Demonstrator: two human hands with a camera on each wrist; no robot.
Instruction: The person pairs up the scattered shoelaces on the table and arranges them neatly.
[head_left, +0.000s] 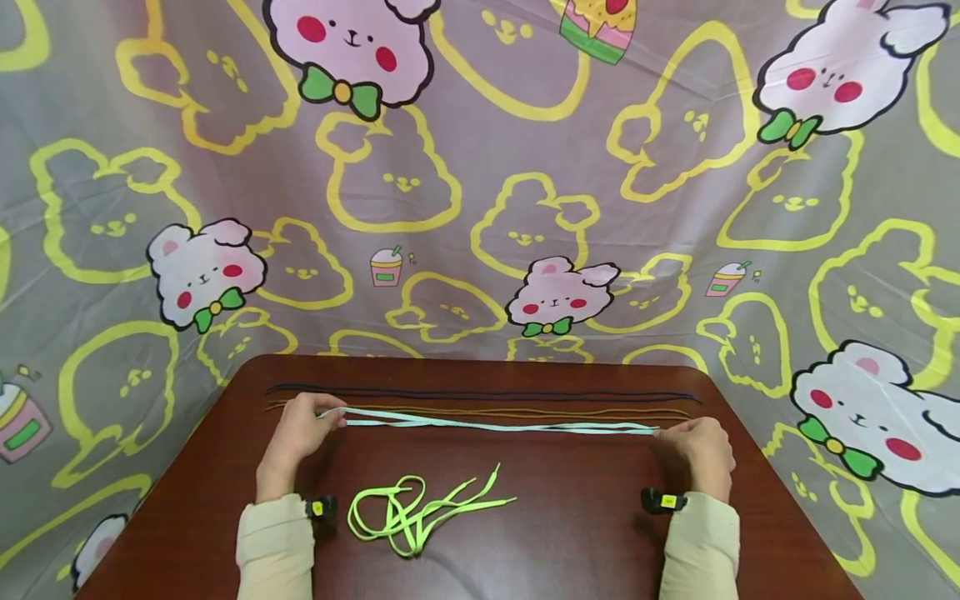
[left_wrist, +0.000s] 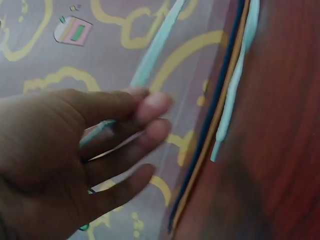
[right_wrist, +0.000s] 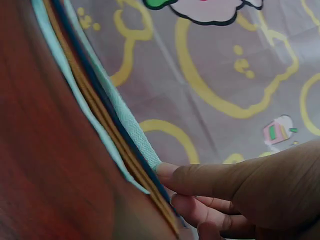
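Observation:
A pale mint shoelace (head_left: 480,427) stretches across the far half of the table between both hands. My left hand (head_left: 300,433) pinches one stretch of it between thumb and index finger, with the other fingers loosely spread in the left wrist view. At the other side my right hand (head_left: 705,450) pinches the lace between thumb and fingertip. In the left wrist view, a tipped end of the mint lace (left_wrist: 231,100) lies apart from the fingers. Likewise, another stretch with its end rests beside the brown lace (right_wrist: 92,100) in the right wrist view.
Behind the mint lace, a brown lace (head_left: 585,412) and a dark blue lace (head_left: 480,393) lie roughly straight across the brown table (head_left: 570,525). Nearer the front, a neon yellow-green shoelace (head_left: 408,521) sits in a loose tangle. Patterned cloth (head_left: 465,150) surrounds the table's back and sides.

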